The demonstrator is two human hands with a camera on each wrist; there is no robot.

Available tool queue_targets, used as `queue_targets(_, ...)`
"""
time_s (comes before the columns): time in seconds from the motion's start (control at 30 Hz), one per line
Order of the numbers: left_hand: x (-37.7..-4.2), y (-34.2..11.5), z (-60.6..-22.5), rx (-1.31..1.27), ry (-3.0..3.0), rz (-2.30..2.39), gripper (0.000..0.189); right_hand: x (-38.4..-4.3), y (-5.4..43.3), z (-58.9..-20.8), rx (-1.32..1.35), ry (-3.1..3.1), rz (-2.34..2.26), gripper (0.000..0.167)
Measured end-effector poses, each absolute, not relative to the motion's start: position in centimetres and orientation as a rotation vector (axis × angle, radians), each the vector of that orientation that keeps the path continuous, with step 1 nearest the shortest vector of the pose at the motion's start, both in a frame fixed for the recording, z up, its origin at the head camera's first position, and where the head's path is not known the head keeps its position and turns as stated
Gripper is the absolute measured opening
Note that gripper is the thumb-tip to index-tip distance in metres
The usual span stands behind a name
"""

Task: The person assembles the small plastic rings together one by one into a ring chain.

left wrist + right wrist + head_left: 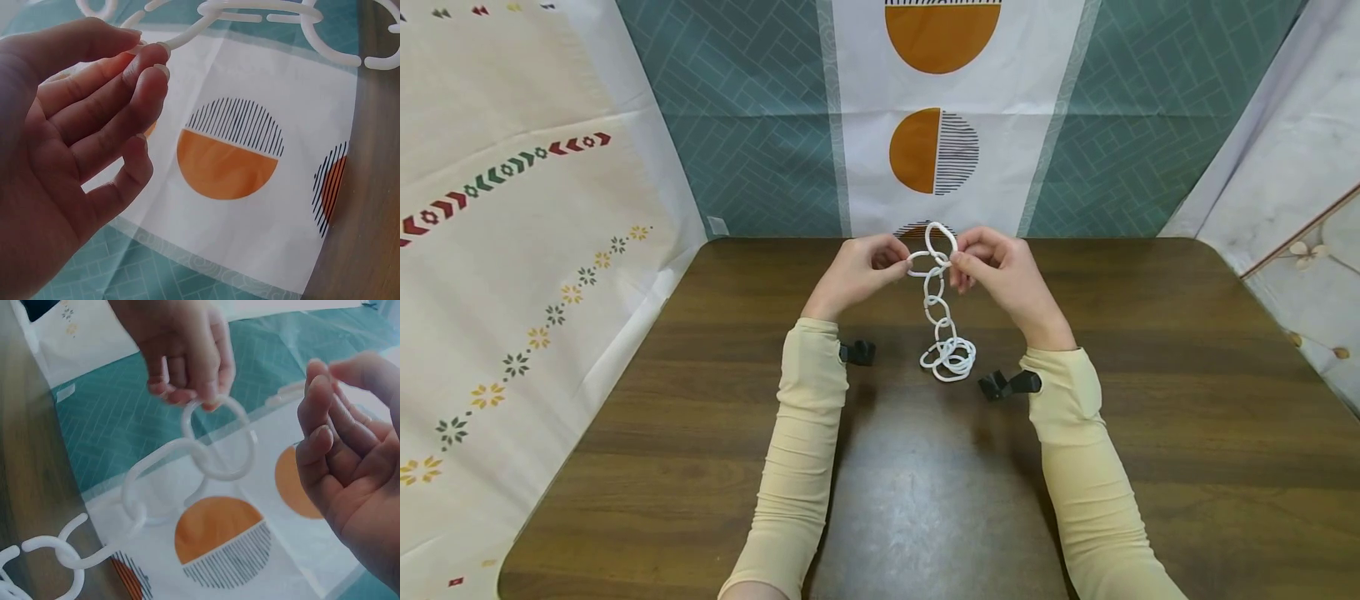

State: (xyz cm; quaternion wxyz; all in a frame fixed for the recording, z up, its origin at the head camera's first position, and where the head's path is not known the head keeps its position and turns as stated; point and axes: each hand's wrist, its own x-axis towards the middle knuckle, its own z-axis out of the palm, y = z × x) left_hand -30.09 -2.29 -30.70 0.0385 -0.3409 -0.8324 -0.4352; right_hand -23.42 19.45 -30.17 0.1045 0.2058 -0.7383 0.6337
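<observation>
A chain of white plastic links (926, 287) hangs over the table, its lower links heaped on the wood. My left hand (863, 271) pinches the top link between thumb and fingertips; in the left wrist view this link (194, 32) runs from the fingertips into the others. Beside it, my right hand (1000, 268) pinches another white link (928, 239), which stands upright and overlaps the left hand's link in the head view. In the right wrist view, the right fingers (319, 403) hide most of that upright link, while the left hand's link (251, 453) shows clearly.
The brown wooden table (685, 400) has its far edge just behind the hands. A teal and white cloth (745, 125) hangs behind it, with patterned cloths at both sides. Black camera mounts (859, 352) stick out from both wrists near the chain.
</observation>
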Motion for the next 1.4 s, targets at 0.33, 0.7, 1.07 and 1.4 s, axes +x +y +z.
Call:
queue_targets(0.33, -29.8, -1.4, -30.6, -1.094, -2.552, -1.305, 0.010, -24.2, 19.8, -30.9, 0.557, -2.178, 1.907, 0.010)
queue_targets(0.7, -29.5, -1.5, -30.9, -1.094, -2.540, -1.322, 0.010, -24.0, 20.3, -31.1, 0.448, -2.381, 1.557, 0.013)
queue_targets(1.07, -29.8, -2.5, -30.5, -1.139, -2.631, -1.369, 0.015, -23.4, 21.2, -30.0, 0.291, -2.413, 1.338, 0.010)
queue_targets(1.4, -29.2, -1.6, -29.9, -1.269, -2.621, -1.388, 0.019, -22.7, 19.8, -29.3, 0.586, -2.398, 1.030, 0.006)
